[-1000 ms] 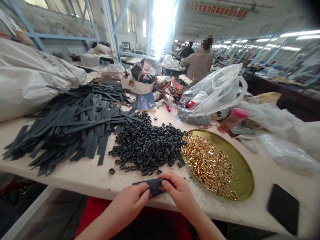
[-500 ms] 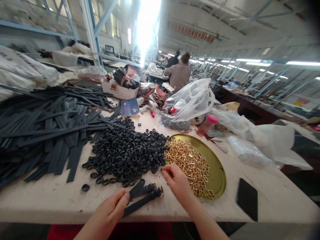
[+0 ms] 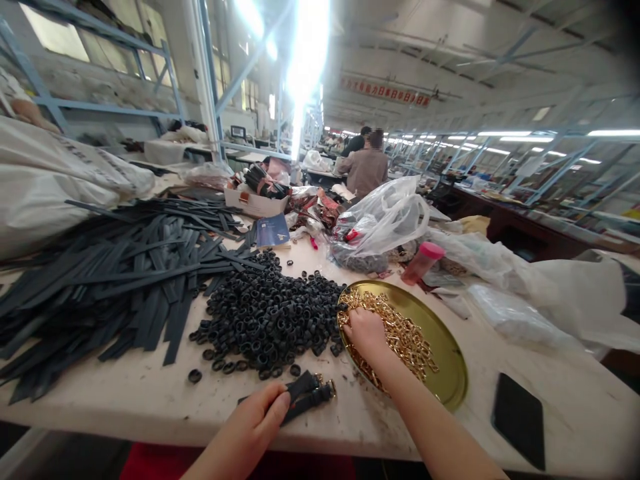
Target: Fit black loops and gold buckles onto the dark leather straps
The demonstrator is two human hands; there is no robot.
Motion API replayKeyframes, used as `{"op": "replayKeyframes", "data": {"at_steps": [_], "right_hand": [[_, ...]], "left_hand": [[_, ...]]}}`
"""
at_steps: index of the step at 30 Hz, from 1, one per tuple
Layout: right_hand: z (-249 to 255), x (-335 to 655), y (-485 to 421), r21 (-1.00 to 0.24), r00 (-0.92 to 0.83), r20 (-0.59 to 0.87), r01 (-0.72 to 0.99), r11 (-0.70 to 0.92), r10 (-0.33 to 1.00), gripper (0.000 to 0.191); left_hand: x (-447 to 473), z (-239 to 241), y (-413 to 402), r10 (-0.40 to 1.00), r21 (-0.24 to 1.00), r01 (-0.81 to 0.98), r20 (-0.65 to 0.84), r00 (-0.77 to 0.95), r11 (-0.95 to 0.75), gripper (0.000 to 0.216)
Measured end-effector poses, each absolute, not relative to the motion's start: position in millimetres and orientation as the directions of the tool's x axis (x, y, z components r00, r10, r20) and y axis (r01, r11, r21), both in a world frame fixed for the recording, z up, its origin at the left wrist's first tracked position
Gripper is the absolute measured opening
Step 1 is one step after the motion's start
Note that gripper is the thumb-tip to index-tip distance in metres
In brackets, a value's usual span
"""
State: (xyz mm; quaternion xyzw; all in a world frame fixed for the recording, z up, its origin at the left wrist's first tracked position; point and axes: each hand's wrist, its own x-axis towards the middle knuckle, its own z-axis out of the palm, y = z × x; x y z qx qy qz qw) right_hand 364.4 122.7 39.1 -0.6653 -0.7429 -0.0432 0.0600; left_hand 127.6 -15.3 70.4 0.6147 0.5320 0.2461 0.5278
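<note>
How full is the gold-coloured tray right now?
Partly full: the gold-coloured tray has small metal pieces heaped over its left part, where the right hand is, while its right part shows bare surface.

Tabletop (image 3: 125, 400) passable to L of the L hand (image 3: 265, 410), along near edge; black strip pile (image 3: 150, 273) walls it off behind. Beyond L hand, slim gap to the black loop pile (image 3: 275, 313), w/ stray loops (image 3: 229, 368) in it. Short bare patch btwn buckled straps (image 3: 311, 400) & brass-coloured tray (image 3: 447, 380). Loop pile meets tray's L rim: blocked. R forearm (image 3: 430, 413) bars tray's near side, R hand (image 3: 367, 333) the L part. Open lane btwn tray & phone (image 3: 519, 420), back to clear packet (image 3: 515, 313). Plastic bag (image 3: 385, 220) & pink-capped bottle (image 3: 423, 263) stand tall behind tray.
</note>
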Motion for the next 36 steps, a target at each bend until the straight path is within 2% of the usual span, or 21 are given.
{"op": "replayKeyframes", "data": {"at_steps": [5,9,12,14,15,16,18,19,22,27,31,36], "right_hand": [[48.4,367.5,127.7,-0.199,0.004,0.161,0.980,0.029,0.987,0.015],[64.6,367.2,114.7,-0.477,0.043,0.098,0.879,0.009,0.994,0.021],[72.6,344.4,91.4,-0.700,-0.050,-0.032,0.714,0.013,0.998,0.027],[74.0,319.8,71.8,-0.828,-0.124,-0.110,0.560,-0.022,0.986,0.027],[73.6,306.9,61.9,-0.896,-0.157,-0.158,0.438,-0.075,0.975,0.027],[72.7,294.9,52.7,-0.955,-0.192,-0.232,0.230,-0.186,0.954,0.026],[68.9,275.9,38.2,-0.929,-0.271,-0.327,-0.080,-0.360,0.905,0.026],[66.0,269.4,33.5,-0.899,-0.299,-0.348,-0.161,-0.406,0.889,0.027],[55.2,260.8,29.4,-0.929,-0.291,-0.321,-0.088,-0.359,0.901,0.028],[47.2,261.2,34.8,-0.979,-0.248,-0.107,0.194,-0.059,0.963,0.013],[59.5,261.7,31.8,-0.970,-0.346,-0.041,0.239,0.046,0.937,0.020],[73.2,268.2,23.9,-0.959,-0.532,-0.151,0.283,0.006,0.833,0.038]], "left_hand": [[129.4,71.9,-15.5,0.925,0.914,0.394,-0.227,0.305,0.094,0.032],[126.6,70.8,-8.5,0.939,0.942,0.306,-0.220,0.265,0.134,0.032],[132.8,75.0,4.4,0.959,0.959,0.232,-0.211,0.187,0.165,0.030],[138.3,77.2,14.1,0.966,0.967,0.165,-0.219,0.140,0.195,0.034],[140.2,77.1,18.3,0.965,0.967,0.132,-0.233,0.121,0.217,0.035],[141.2,76.0,21.5,0.963,0.966,0.106,-0.249,0.107,0.237,0.035],[140.0,71.3,24.4,0.961,0.961,0.090,-0.269,0.065,0.263,0.031],[138.2,68.2,24.1,0.963,0.959,0.106,-0.267,0.038,0.262,0.029],[131.4,60.1,18.7,0.975,0.943,0.249,-0.222,-0.023,0.220,0.023],[124.3,59.8,11.3,0.986,0.835,0.537,-0.163,0.041,0.116,0.016],[117.3,65.5,14.8,0.977,0.826,0.548,-0.202,0.071,0.131,0.015],[108.4,67.4,16.4,0.951,0.864,0.477,-0.267,0.158,0.163,0.017]]}}
